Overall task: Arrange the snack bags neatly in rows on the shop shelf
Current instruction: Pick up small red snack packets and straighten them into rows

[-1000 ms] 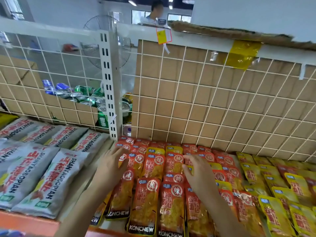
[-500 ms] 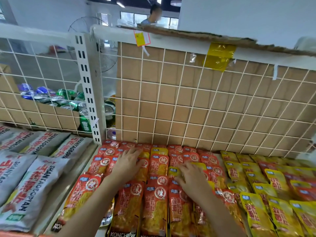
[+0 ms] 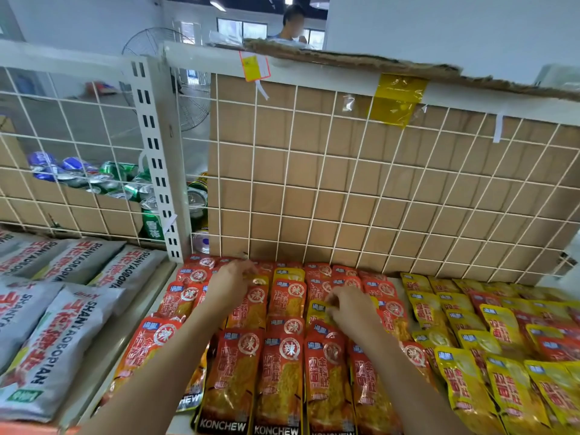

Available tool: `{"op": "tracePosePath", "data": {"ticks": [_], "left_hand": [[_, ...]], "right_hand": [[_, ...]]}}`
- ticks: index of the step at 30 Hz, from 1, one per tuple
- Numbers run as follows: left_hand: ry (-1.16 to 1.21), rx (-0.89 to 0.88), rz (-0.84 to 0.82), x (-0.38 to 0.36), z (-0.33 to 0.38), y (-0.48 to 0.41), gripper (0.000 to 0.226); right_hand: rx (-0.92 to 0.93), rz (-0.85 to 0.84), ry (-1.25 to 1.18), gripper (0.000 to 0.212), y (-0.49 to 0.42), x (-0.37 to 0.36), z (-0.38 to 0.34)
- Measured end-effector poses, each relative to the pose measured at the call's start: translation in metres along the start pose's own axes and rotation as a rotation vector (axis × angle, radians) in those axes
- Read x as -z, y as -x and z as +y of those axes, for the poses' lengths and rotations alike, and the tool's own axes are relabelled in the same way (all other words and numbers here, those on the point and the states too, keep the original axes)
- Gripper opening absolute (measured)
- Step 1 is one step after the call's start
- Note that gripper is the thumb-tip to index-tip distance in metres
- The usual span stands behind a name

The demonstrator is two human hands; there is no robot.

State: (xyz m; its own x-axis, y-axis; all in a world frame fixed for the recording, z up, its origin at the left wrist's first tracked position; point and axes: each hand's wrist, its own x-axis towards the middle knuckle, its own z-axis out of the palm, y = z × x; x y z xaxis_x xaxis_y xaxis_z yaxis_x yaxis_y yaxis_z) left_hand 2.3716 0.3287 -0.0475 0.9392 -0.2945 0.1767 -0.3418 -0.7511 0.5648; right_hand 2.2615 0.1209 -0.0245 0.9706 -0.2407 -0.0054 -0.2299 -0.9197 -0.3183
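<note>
Glossy flat red snack bags [image 3: 279, 381]; wire-grid backing [image 3: 345, 183].

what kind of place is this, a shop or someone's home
Probably a small shop: a shelf laid with rows of red snack bags and yellow bags, a wire grid behind it, and drink cans beyond.
</note>
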Motion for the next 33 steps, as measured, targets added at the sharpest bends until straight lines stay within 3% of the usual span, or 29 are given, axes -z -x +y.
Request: {"op": "tracePosePath", "data": {"ticks": [3,9,13,22,33], "left_hand": [[0.088,-0.006,0.003,0.004,0.003,-0.005,0.015],[0.379,0.059,0.080,0.018,0.015,-0.017,0.023],[0.400,0.045,0.136,0.026,0.020,-0.023,0.021],[0.491,-0.097,0.261,0.058,0.021,-0.025,0.027],[0.756,-0.118,0.328,0.083,0.031,0.023,0.026]], "right_hand": [[-0.024,-0.005,-0.094,0.015,-0.003,0.003,-0.002],[-0.072,0.144,-0.208,0.016,-0.015,0.015,-0.010],[-0.086,0.237,-0.257,0.015,-0.019,0.029,-0.016],[0.131,0.404,-0.294,0.004,0.000,0.058,-0.009],[0.087,0.590,-0.489,0.021,0.053,0.079,0.031]]}}
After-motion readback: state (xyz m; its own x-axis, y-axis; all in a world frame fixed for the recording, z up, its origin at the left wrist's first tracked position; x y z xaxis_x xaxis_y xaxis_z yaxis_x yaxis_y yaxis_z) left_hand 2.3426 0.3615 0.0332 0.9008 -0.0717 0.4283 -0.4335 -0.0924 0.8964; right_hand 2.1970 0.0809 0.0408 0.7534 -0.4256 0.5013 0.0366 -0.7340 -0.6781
